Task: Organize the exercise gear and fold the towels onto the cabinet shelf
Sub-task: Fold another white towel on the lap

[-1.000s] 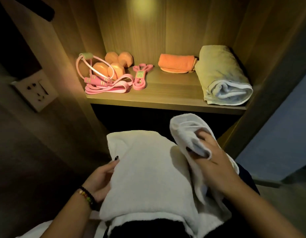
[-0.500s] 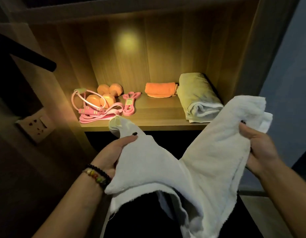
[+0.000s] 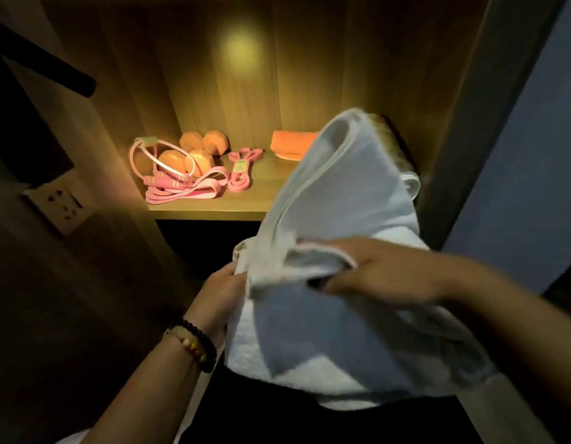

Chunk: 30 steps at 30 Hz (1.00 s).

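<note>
A white towel [image 3: 345, 200] is held up in front of the cabinet shelf [image 3: 213, 208]. My left hand [image 3: 221, 288] grips its left edge from below. My right hand [image 3: 373, 272] pinches a folded edge across the towel's middle and is blurred. On the shelf lie orange dumbbells [image 3: 194, 152], a pink jump rope [image 3: 164, 181], pink resistance bands [image 3: 240, 173] and a small folded orange towel [image 3: 289, 145]. A rolled green-grey towel [image 3: 404, 169] at the shelf's right is mostly hidden behind the white one.
A wall socket [image 3: 61, 201] sits on the dark panel left of the cabinet. A dark bar [image 3: 53, 67] juts out at upper left. A blue-grey wall [image 3: 518, 155] stands on the right. Below the shelf the opening is dark.
My right hand has swung left, carrying the towel's right side over toward my left hand. The towel now stands folded and covers the rolled towel on the shelf.
</note>
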Tool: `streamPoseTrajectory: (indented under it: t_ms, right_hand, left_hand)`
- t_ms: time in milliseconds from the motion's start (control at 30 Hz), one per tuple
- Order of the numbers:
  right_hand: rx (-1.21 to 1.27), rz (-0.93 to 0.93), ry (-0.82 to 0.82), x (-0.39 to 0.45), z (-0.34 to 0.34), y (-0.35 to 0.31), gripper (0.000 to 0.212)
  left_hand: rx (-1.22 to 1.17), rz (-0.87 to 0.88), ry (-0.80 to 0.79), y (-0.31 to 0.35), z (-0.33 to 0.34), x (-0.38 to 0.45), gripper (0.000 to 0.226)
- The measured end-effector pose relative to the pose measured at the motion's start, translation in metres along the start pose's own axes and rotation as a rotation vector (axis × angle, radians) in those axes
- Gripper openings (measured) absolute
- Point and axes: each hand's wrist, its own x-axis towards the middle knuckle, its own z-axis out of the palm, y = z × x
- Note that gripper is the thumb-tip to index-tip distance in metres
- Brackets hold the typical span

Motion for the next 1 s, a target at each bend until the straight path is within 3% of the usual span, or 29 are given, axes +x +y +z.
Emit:
streamPoseTrajectory:
  t_ms: [33,100,233,367,433,600,767,833,933,1000]
  right_hand:
    - [0.002,0.009,-0.092,0.004,0.031,0.010,0.044]
    - [0.083,0.025,-0.103,0.006,0.083,0.031,0.045]
    - [0.283,0.030,0.066,0.004,0.113,0.057,0.044]
    - [0.193,-0.013,0.347,0.010,0.111,0.056,0.019]
    - [0.164,-0.034,0.410,0.014,0.102,0.049,0.022]
    - [0.000,-0.069,0.295,0.009,0.104,0.034,0.042]
    - [-0.288,0.056,-0.052,0.011,0.134,0.024,0.064]
    - [-0.269,0.037,-0.089,0.012,0.138,0.022,0.070]
    - [-0.100,0.102,-0.088,0.008,0.123,0.032,0.067]
    - [-0.137,0.153,-0.025,0.004,0.108,0.049,0.063]
  left_hand:
    - [0.018,0.004,0.026,-0.008,-0.003,-0.002,0.020]
    - [0.013,-0.031,0.021,-0.023,-0.011,-0.002,0.021]
    - [-0.184,-0.143,-0.108,-0.038,-0.021,-0.008,0.033]
    - [-0.105,-0.094,-0.225,-0.028,-0.017,-0.003,0.028]
    - [-0.112,-0.070,-0.209,-0.023,-0.013,-0.001,0.026]
    - [-0.058,-0.081,-0.244,-0.023,-0.012,-0.001,0.026]
    - [-0.020,-0.161,-0.186,-0.032,-0.022,0.003,0.042]
    - [0.054,-0.179,-0.160,-0.037,-0.023,0.008,0.040]
    - [0.131,-0.146,-0.089,-0.049,-0.025,0.018,0.063]
    - [0.191,-0.117,-0.036,-0.052,-0.022,0.020,0.079]
